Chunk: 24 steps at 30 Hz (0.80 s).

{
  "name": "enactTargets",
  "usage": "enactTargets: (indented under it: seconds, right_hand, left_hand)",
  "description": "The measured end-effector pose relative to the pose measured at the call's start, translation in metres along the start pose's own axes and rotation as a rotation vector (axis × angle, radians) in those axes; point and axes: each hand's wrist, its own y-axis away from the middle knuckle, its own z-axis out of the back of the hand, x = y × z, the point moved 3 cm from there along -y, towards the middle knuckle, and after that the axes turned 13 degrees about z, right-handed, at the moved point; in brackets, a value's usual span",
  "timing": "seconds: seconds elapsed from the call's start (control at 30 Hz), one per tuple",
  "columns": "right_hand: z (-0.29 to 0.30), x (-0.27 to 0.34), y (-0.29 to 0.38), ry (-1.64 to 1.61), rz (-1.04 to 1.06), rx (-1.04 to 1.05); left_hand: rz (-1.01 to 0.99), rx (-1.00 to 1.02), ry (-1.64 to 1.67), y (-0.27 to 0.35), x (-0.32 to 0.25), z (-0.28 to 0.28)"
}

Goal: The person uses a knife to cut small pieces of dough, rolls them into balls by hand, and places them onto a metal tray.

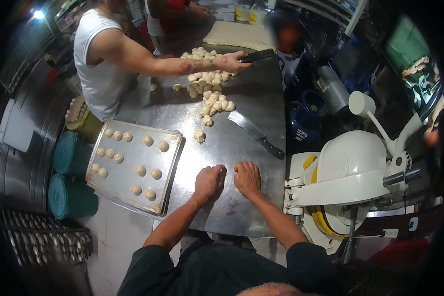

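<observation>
My left hand [210, 181] rests on the steel worktable [222, 218] with its fingers curled down. Beside it, a short gap away, my right hand [248, 178] is curled in the same way. Whatever may lie under either palm is hidden. Ahead of my hands sits a single lump of dough [199, 135]. Beyond it a long heap of dough pieces [206, 83] runs up the table. To my left, a metal baking tray [125, 175] carries several round dough balls [140, 170], spaced in loose rows.
A broad knife [255, 134] with a black handle lies right of the dough. A co-worker's arm [151, 66] reaches across the heap, holding a flat black object [258, 56]. A dough sheet [236, 35] lies farther back. A white mixer [347, 174] stands against the right edge.
</observation>
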Motion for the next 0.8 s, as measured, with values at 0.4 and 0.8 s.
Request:
enactTargets:
  seconds: [0.4, 0.8]
  right_hand:
    - [0.007, -0.010, 0.024, 0.006, 0.087, 0.019]
    - [0.026, -0.001, 0.084, -0.040, 0.194, 0.170]
  left_hand:
    - [-0.011, -0.024, 0.034, 0.003, 0.041, 0.011]
    - [-0.043, 0.096, 0.015, 0.035, 0.068, 0.031]
